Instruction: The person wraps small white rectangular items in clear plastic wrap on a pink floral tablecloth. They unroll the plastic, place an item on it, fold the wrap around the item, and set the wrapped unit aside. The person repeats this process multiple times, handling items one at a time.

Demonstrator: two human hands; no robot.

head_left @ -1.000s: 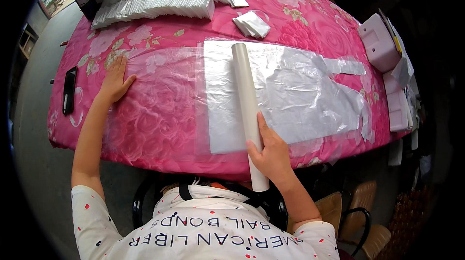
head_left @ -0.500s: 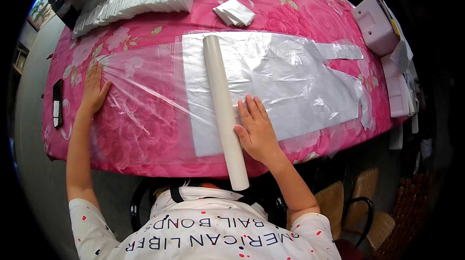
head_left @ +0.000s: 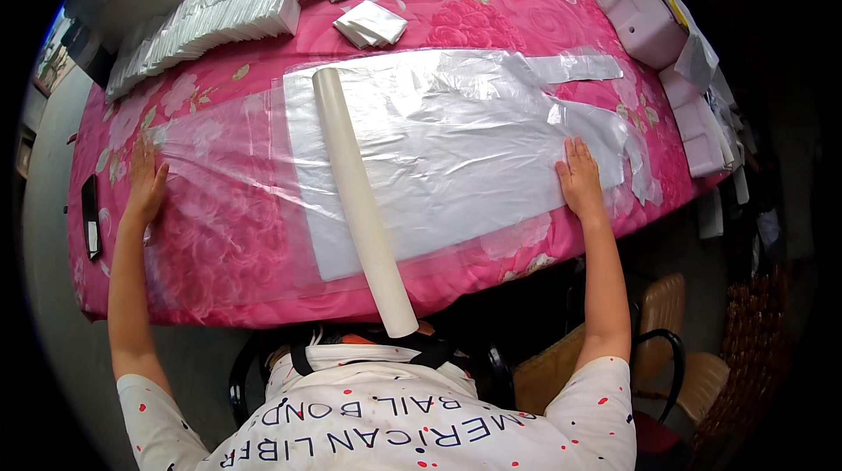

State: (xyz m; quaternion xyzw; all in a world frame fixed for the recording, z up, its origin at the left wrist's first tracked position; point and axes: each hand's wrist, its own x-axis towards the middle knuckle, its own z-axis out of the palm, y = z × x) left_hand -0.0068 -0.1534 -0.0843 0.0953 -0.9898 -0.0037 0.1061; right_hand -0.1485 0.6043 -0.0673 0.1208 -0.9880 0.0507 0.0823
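Observation:
A white plastic bag (head_left: 456, 146) with handle strips at its right end lies flat across the table. Clear plastic film (head_left: 228, 173) stretches out to its left, pulled into creases that run toward my left hand (head_left: 147, 181). That hand lies flat on the film's left part, fingers extended. A long pale roller tube (head_left: 360, 199) rests slantwise across the bag's left part, its near end jutting past the table edge. My right hand (head_left: 579, 177) is spread flat on the right part of the bag, holding nothing and well apart from the tube.
The table wears a pink floral cloth (head_left: 491, 28). Rows of folded white packets (head_left: 219, 15) stand at the far left, with a small folded stack (head_left: 370, 24) beside them. A phone (head_left: 90, 217) lies at the left edge. White foam boxes (head_left: 645, 19) line the right edge.
My right hand has moved from beside the tube to the right along the bag. My left hand stays on the film. The view has shifted slightly, so the table sits further left.

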